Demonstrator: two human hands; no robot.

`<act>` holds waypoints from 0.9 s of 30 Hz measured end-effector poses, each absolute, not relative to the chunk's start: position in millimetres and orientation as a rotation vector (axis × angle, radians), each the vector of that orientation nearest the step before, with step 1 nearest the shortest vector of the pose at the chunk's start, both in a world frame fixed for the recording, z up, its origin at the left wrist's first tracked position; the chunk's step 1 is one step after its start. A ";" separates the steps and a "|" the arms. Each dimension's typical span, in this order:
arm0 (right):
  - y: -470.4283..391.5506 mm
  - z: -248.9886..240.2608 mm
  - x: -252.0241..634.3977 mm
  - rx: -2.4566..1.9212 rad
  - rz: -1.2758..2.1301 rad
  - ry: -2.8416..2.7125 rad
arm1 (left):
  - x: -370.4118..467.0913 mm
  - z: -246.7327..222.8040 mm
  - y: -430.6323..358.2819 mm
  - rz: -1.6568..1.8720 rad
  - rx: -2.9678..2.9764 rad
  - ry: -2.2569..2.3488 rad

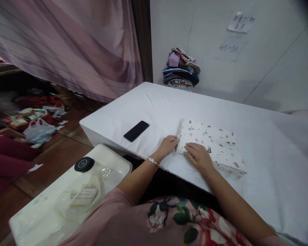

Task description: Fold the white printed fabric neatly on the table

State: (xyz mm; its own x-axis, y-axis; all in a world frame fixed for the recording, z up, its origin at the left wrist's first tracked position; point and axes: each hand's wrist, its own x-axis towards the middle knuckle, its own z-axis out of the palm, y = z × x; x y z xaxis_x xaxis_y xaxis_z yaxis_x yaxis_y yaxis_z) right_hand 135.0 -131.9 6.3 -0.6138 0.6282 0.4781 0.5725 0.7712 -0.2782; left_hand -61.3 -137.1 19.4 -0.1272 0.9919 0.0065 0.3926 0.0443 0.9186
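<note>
A folded white cloth (213,140) with small grey and dark printed motifs lies in several layers on the white-covered table. My left hand (168,145) is at its left edge, fingers bent and closed around the near-left corner; the fingertips are partly hidden by the fabric. On top of the cloth, by its near edge, rests my right hand (199,156), fingers stretched out and lying flat, with the thumb lower, close to the edge. A black phone (136,131) lies on the table to the left of my left hand.
Against the wall stands a stack of folded fabrics (181,70). A white side cabinet (53,191) at the lower left carries a round black lid (84,164) and a clear plastic bag (79,201). Left, a pink curtain (92,44) hangs above a cluttered floor.
</note>
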 end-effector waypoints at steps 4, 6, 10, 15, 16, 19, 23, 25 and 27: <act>-133.7 11.8 124.5 -0.898 0.217 -2.380 | -68.7 18.8 -154.0 1.050 1.420 1.551; -133.5 12.5 118.3 -0.903 0.240 -2.377 | -70.8 17.4 -160.6 1.056 1.412 1.518; -130.8 8.4 110.5 -0.942 0.256 -2.368 | -69.4 14.4 -165.6 1.080 1.380 1.505; -129.8 5.6 109.3 -0.963 0.317 -2.308 | -65.5 11.2 -163.6 1.096 1.415 1.531; -130.4 6.0 109.2 -0.969 0.344 -2.280 | -65.3 10.7 -163.4 1.099 1.417 1.533; -133.5 6.7 108.0 -0.961 0.356 -2.229 | -65.6 10.5 -163.2 1.098 1.410 1.538; -137.3 3.4 105.8 -0.916 0.240 -2.311 | -66.0 11.9 -163.3 1.091 1.395 1.526; -137.8 1.5 105.1 -0.925 0.206 -2.341 | -65.9 12.8 -163.5 1.094 1.391 1.514; -137.2 0.8 104.5 -0.940 0.206 -2.343 | -66.0 13.2 -163.9 1.093 1.389 1.502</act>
State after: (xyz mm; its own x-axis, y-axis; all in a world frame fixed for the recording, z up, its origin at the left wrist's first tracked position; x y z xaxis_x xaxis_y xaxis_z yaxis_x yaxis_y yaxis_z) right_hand 104.5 -137.2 0.8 -0.5695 0.6716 0.4739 0.5786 0.7371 -0.3491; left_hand -66.0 -163.9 13.2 -0.0782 0.9969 -0.0001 0.3063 0.0242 0.9516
